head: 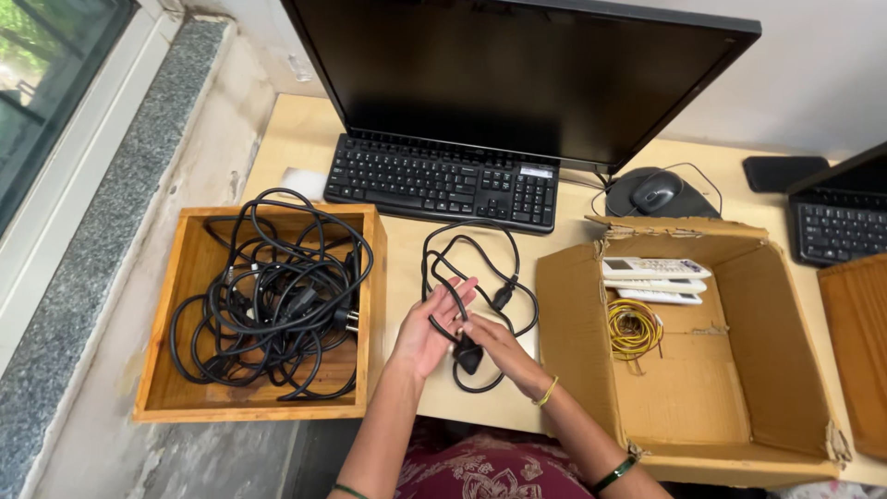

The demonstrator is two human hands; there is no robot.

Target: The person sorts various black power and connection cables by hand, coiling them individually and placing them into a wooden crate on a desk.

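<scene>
A black power cable (480, 263) lies in loose loops on the light wooden desk (286, 139), between a wooden box and a cardboard box. My left hand (430, 325) is palm up with fingers spread, and a strand of the cable runs across the fingers. My right hand (494, 349) pinches the cable beside its black plug (468, 355). A yellow bangle sits on my right wrist.
The wooden box (374, 305) at left holds a tangle of black cables (268, 300). The open cardboard box (739, 370) at right holds white remote controls (654, 277) and a yellow wire coil (633, 328). Behind stand a monitor (517, 65), keyboard (443, 180) and mouse (654, 192).
</scene>
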